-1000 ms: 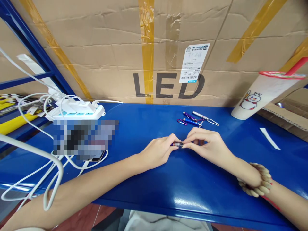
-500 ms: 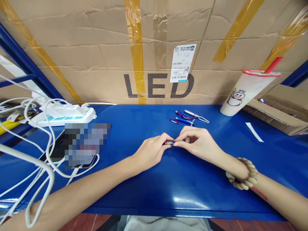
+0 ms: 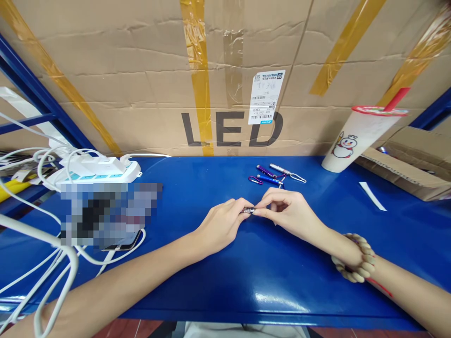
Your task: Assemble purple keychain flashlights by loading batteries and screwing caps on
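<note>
Cylinder (image 3: 248, 211) between hands (image 3: 220, 226), carton (image 3: 141, 103) behind, cup (image 3: 359, 139) right

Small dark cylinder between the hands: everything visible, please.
The small dark cylinder has pale markings along its exposed middle; material unclear. It runs roughly left to right between the bare left hand and bare right hand, over the glossy blue tabletop. Each hand pinches one end, partly hiding it; tabletop contact can't be judged.

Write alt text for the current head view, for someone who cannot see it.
A person's left hand and right hand pinch a small dark cylinder over a blue table. Beyond lie three slim tubes, purple, blue and silver; a cup stands right, a white power strip left, a large cardboard box marked LED behind.
</note>
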### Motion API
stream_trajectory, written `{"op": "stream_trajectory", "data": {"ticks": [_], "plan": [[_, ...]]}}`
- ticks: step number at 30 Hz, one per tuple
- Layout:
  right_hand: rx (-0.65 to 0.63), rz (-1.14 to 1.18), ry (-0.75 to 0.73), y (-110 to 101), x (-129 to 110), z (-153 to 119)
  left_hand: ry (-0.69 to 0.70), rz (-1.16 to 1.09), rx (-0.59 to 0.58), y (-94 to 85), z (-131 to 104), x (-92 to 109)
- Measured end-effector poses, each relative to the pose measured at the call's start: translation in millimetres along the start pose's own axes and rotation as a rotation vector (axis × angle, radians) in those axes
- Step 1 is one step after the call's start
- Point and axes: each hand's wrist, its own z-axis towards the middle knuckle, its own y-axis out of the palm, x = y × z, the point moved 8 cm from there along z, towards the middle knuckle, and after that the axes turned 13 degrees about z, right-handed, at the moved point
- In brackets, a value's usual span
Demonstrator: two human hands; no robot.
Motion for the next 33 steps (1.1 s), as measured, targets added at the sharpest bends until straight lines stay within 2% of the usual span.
{"op": "stream_trajectory", "data": {"ticks": [6, 14, 21, 25, 29, 33], "plan": [[-0.015, -0.122, -0.044, -2.3, -4.0, -0.9, -0.057, 0.026, 0.019, -3.6, 1.7, -1.2], [-0.027, -0.429, -0.216, -10.3, -6.2, 0.8, -0.148, -0.006, 0.013, -3.2, -0.1, -6.6], [-0.024, -0.378, -0.402, -10.8, -17.6, -6.2, -0.147, -0.002, 0.002, -2.2, 0.1, -8.7], [-0.127, -0.517, -0.555, -2.2, -26.9, -14.5, -0.118, -0.028, -0.016, -1.2, 0.3, -6.6], [-0.145, -0.566, -0.597, -2.0, -30.1, -16.2, -0.042, -0.086, -0.048, 3.6, 0.8, -2.8], [-0.153, -0.553, -0.611, -1.0, -33.9, -16.2, -0.025, -0.150, -0.097, 7.4, 0.0, -3.1]]}}
